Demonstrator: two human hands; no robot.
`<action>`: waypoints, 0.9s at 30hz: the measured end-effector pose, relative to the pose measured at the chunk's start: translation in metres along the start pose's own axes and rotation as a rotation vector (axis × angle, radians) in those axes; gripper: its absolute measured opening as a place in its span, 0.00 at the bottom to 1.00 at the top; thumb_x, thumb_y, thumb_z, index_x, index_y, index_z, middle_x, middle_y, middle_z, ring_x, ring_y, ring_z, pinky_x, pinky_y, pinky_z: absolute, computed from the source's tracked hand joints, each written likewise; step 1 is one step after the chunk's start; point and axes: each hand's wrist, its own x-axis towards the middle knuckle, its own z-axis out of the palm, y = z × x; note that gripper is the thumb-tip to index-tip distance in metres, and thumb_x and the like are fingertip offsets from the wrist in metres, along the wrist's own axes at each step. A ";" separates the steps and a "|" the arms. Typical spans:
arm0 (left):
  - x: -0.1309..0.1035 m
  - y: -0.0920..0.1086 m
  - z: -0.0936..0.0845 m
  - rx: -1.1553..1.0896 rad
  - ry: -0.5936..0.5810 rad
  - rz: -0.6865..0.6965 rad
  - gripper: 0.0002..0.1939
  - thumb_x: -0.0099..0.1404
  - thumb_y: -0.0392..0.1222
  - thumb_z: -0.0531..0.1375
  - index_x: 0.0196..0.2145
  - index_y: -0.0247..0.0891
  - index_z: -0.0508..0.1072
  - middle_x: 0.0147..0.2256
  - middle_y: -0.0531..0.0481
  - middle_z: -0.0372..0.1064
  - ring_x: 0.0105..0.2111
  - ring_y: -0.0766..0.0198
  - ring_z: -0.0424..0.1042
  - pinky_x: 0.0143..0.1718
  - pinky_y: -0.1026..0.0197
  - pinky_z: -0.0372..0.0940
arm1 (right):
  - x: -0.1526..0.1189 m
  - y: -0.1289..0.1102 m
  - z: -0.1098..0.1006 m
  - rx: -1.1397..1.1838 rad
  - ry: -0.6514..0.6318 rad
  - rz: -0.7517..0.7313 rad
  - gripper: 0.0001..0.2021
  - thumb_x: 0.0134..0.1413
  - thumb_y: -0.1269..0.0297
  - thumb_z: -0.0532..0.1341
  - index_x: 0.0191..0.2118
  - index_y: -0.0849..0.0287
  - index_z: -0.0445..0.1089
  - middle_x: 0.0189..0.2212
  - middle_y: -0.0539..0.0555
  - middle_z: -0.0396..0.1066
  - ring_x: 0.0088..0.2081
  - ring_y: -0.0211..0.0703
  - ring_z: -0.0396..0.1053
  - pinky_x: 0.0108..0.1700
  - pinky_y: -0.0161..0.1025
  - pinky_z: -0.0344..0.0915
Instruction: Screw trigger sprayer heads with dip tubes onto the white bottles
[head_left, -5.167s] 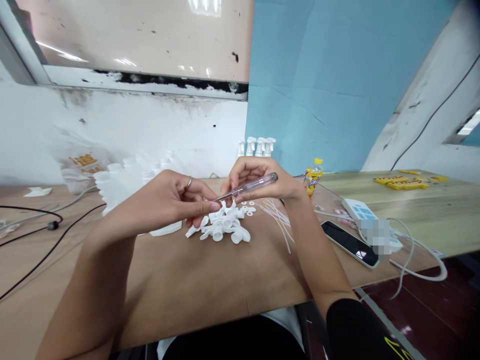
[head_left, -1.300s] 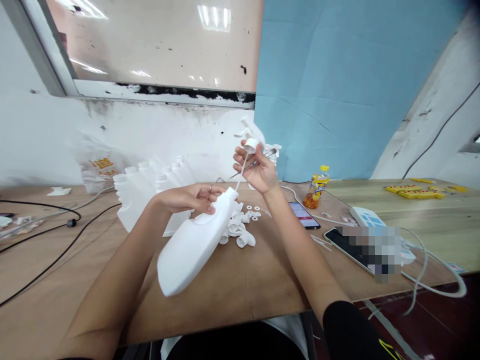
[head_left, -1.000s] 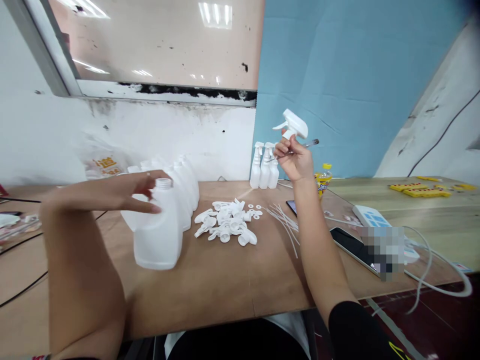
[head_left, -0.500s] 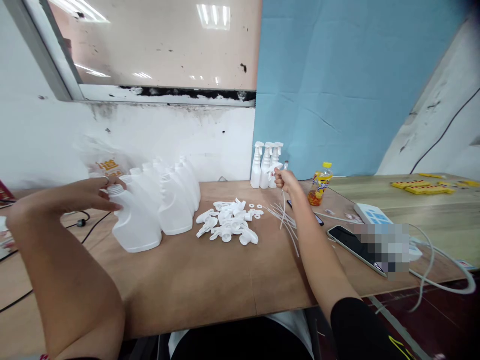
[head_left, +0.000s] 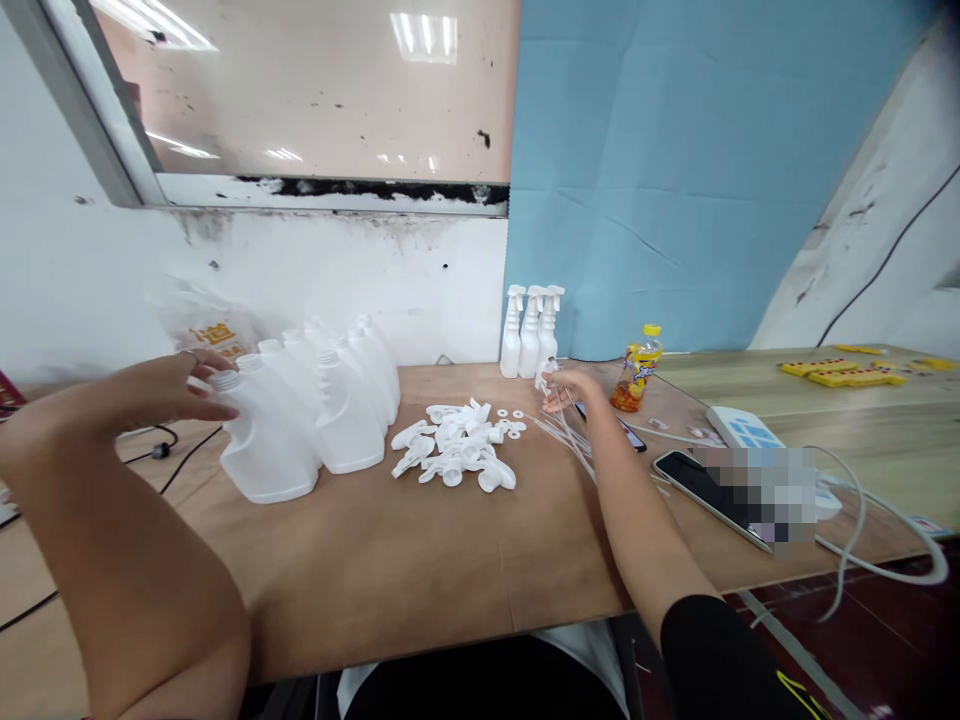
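- White bottle (head_left: 270, 450), capless, upright on brown tabletop (head_left: 390, 570), left of centre in frame; more white bottles (head_left: 349, 425) just beside & behind, same shape, also capless.
- Left hand (head_left: 184, 390), left side of frame: part-curled, thumb & fingers at bottle neck (head_left: 226, 382); firm grip or light touch, can't tell.
- Right hand (head_left: 568, 388), right of centre: fingers loosely spread, part-open, just above thin tubes (head_left: 564, 433); small pale item (head_left: 550, 366) at fingertips, too blurred to name; held or merely touched, can't tell.
- Mid-frame: pile of white spray heads (head_left: 454, 445), w/ small rings (head_left: 513, 434) at its right edge. Upper centre-right: 3 spray bottles w/ heads on (head_left: 529, 345), upright, near wall.
- Handling (est.): prob. v. light, thin-walled plastic; neck stiff, body w/ some give; smooth, poss. slippery; hard to break, easy to tip. Best hold: ribbed neck, or narrow waist below.
- Hidden/unclear: far bottles, partly behind nearer ones; part of neck, behind fingers; 2nd phone (head_left: 632, 438), partly behind right forearm; power strip (head_left: 742, 427) & near phone (head_left: 701, 492), partly under pixel block. Left forearm cut off at frame edge.
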 end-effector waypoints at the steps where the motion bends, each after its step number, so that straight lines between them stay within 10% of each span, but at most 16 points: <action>1: -0.003 0.003 -0.003 0.030 0.016 -0.027 0.44 0.32 0.57 0.69 0.47 0.31 0.70 0.42 0.38 0.75 0.40 0.47 0.75 0.33 0.59 0.68 | 0.001 -0.001 -0.001 -0.038 0.023 0.061 0.12 0.68 0.58 0.60 0.42 0.65 0.70 0.30 0.52 0.72 0.26 0.37 0.71 0.28 0.35 0.70; 9: -0.037 0.057 -0.006 -0.146 0.150 0.323 0.32 0.58 0.59 0.64 0.55 0.42 0.68 0.53 0.46 0.70 0.46 0.55 0.73 0.43 0.56 0.68 | -0.009 -0.035 -0.006 -0.115 0.175 -0.097 0.11 0.66 0.59 0.61 0.42 0.64 0.65 0.18 0.49 0.65 0.16 0.40 0.68 0.20 0.33 0.67; 14: -0.022 0.127 0.048 -0.489 0.202 0.559 0.18 0.62 0.53 0.64 0.46 0.40 0.74 0.49 0.46 0.72 0.44 0.58 0.73 0.45 0.57 0.68 | -0.052 -0.063 0.012 -0.060 -0.009 -0.323 0.15 0.63 0.53 0.63 0.38 0.62 0.67 0.23 0.58 0.73 0.20 0.46 0.74 0.22 0.39 0.73; 18: -0.004 0.177 0.119 -1.065 -0.034 0.550 0.23 0.63 0.53 0.63 0.52 0.41 0.69 0.55 0.44 0.66 0.49 0.59 0.71 0.46 0.59 0.69 | -0.096 -0.075 0.039 -0.132 -0.439 -0.480 0.22 0.53 0.45 0.68 0.32 0.63 0.69 0.24 0.61 0.75 0.20 0.44 0.72 0.19 0.36 0.69; 21: -0.004 0.195 0.155 -1.276 -0.301 0.443 0.25 0.63 0.56 0.63 0.50 0.38 0.70 0.46 0.44 0.71 0.41 0.60 0.73 0.38 0.61 0.70 | -0.117 -0.075 0.060 -0.108 -0.514 -0.511 0.23 0.44 0.46 0.74 0.29 0.62 0.70 0.19 0.55 0.71 0.21 0.41 0.71 0.21 0.34 0.67; 27: -0.002 0.192 0.162 -1.421 -0.457 0.320 0.18 0.63 0.56 0.61 0.36 0.36 0.71 0.26 0.49 0.71 0.23 0.62 0.72 0.23 0.62 0.67 | -0.115 -0.076 0.074 -0.053 -0.533 -0.636 0.32 0.43 0.30 0.65 0.29 0.60 0.72 0.22 0.56 0.72 0.24 0.45 0.71 0.24 0.39 0.69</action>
